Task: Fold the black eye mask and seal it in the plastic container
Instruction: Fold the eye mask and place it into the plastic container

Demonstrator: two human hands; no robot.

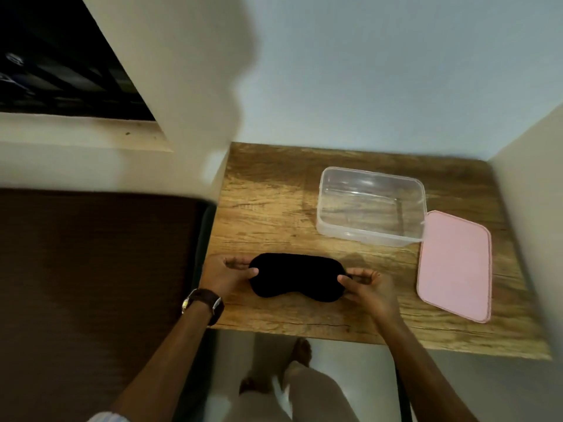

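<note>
A black eye mask (297,277) lies flat and unfolded on the wooden table (268,202), near its front edge. My left hand (227,274) pinches the mask's left end between thumb and fingers. At the mask's right end, my right hand (367,284) grips it the same way. Behind the mask, to the right, stands the clear plastic container (370,205), open and with nothing inside. Its pink lid (455,264) lies flat on the table just right of the container.
A dark brown surface (91,269) borders the table on the left. Pale walls close in at the back and right. A dark window opening (61,62) sits at upper left. My legs and feet show below the table's front edge.
</note>
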